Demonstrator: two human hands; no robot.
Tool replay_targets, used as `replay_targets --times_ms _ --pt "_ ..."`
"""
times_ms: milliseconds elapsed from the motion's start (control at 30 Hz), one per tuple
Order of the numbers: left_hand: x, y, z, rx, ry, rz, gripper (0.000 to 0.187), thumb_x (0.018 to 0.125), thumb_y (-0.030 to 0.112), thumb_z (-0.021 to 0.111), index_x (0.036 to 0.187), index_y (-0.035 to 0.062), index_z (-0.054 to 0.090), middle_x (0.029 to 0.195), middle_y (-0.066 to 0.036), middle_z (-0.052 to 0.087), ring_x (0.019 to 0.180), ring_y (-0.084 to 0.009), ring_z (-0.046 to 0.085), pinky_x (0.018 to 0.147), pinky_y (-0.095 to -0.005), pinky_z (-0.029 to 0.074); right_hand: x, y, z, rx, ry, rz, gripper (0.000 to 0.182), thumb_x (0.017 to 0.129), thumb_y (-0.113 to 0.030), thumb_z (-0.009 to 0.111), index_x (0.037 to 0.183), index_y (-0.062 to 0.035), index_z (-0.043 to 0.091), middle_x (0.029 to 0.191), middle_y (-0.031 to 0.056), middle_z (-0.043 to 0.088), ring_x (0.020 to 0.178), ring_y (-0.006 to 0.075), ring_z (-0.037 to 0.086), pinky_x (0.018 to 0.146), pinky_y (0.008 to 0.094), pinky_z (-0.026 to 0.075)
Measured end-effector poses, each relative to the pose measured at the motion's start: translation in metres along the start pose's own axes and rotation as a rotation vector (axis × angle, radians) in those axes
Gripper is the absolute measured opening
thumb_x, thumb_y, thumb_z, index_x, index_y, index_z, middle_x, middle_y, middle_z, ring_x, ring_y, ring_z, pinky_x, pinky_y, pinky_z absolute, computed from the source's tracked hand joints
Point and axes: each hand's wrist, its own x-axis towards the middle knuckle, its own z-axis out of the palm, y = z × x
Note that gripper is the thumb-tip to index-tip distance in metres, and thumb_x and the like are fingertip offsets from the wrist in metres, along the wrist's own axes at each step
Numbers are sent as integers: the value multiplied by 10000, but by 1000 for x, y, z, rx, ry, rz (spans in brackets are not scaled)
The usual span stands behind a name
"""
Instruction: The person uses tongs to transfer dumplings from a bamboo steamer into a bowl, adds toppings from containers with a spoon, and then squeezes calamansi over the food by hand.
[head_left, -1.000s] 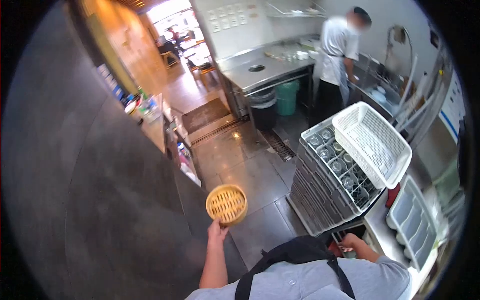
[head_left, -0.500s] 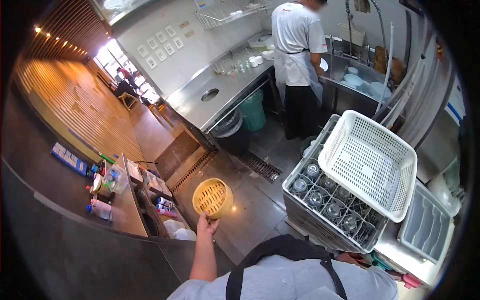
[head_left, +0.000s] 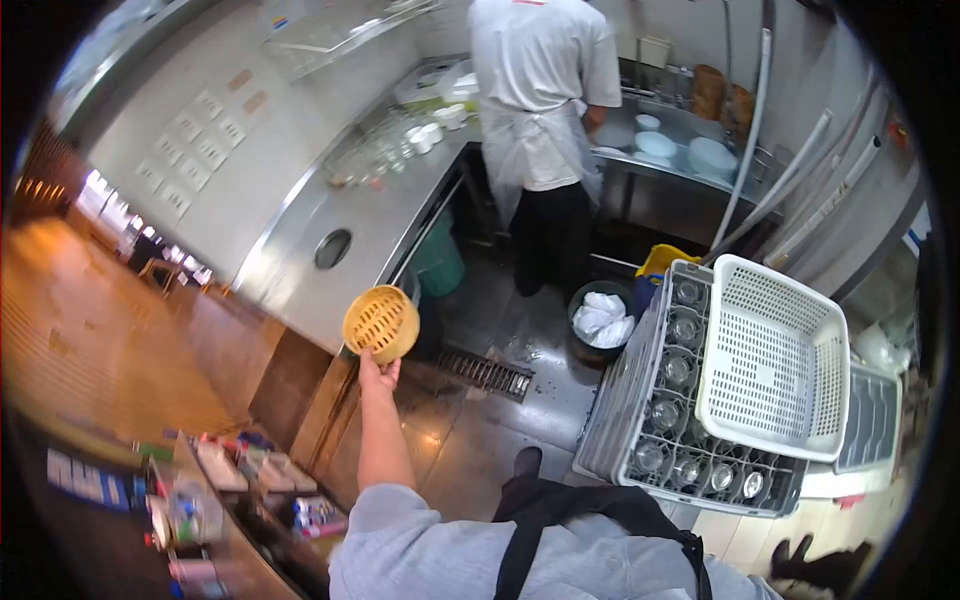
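My left hand reaches forward at the centre left, its fingers closed on the lower rim of a round bamboo steamer basket. The basket is tilted, so its slatted base faces me. Behind it lies the near edge of the steel counter, which has a round hole. My right hand is out of the picture. To the right, a white perforated basket sits on top of grey racks that hold upside-down glasses.
A co-worker stands with their back to me at the sink, where bowls lie. A bin with white contents is on the floor near a drain grate. Bottles and boxes fill a shelf at lower left.
The view has moved forward and turned. My left hand carries the steamer basket from above the floor to beside the steel counter. The bin and yellow item now show beside the racks.
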Motion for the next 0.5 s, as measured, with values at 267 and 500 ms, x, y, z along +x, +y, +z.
replay_targets --times_ms 267,500 --pt "217 44 145 -53 -96 82 572 886 443 632 1325 115 467 1289 -77 549 1160 -267 539 893 -389 523 -113 -9 99 382 182 221 321 836 -309 684 932 -4 668 860 145 672 782 207 644 645 405 511" --pt "217 -50 119 203 -176 -72 493 920 326 618 1223 -30 463 1039 -165 592 922 -243 637 817 -364 567 -192 48 156 595 292 303 319 847 -296 674 965 0 659 875 159 667 793 222 642 647 418 510"
